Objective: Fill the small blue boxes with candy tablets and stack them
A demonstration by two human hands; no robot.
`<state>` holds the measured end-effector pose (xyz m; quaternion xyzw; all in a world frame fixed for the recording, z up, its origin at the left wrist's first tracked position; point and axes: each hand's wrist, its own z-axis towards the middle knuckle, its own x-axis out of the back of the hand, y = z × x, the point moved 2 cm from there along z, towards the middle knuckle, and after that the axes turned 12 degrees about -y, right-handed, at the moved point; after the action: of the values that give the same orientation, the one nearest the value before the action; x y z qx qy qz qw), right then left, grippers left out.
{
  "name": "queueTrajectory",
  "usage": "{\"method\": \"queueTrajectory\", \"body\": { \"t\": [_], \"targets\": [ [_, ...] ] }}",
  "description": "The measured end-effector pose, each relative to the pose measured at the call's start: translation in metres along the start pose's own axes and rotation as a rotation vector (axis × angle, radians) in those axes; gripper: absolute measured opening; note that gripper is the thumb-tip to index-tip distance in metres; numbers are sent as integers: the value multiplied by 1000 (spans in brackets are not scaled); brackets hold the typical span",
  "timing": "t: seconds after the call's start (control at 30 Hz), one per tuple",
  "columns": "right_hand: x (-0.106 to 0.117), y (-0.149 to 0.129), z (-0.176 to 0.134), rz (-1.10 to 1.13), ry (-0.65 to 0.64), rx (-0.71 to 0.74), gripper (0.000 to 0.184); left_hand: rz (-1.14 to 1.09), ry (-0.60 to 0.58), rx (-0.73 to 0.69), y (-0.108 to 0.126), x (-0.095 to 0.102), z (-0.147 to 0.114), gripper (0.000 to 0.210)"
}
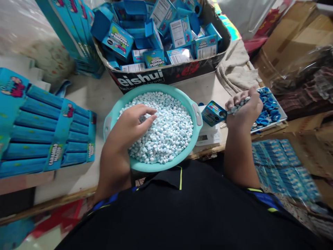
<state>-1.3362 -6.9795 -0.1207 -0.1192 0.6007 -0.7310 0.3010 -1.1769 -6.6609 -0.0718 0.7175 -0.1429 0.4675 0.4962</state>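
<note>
My left hand [135,121] rests over the small pale blue and white candies [169,132] in a turquoise basin [145,167]. Its thumb and forefinger are stretched out and apart, with nothing seen between them. A handful of the same candies shows in my curled right hand [244,107], palm side up. Just left of that hand, a small blue box [213,113] lies tilted on a white digital scale [208,136]. The box's round opening faces my right hand, very close to the candies. The scale's reading is too blurred to make out.
Behind the basin stands a dark carton [171,74] full of small blue boxes. Blue display packs [39,128] stand at the left. A white tray [282,113] of blue caps lies at the right, near a grey cloth [236,69]. Wrapped blue packs [283,166] sit lower right.
</note>
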Motion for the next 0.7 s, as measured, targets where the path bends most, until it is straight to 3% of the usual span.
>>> {"method": "queueTrajectory", "body": {
  "t": [0.2,0.4,0.53,0.7],
  "targets": [
    [6,7,0,-19,-72,34,53,-7,-21,-22,0,0,1,30],
    [-15,-14,-11,93,75,3,59,-1,-25,-13,2,2,0,34],
    [-23,-20,-14,147,90,17,56,2,-28,-31,2,2,-1,34],
    [-17,-14,-10,43,51,-1,59,-6,-38,-50,-1,0,-1,35]
  ]
}}
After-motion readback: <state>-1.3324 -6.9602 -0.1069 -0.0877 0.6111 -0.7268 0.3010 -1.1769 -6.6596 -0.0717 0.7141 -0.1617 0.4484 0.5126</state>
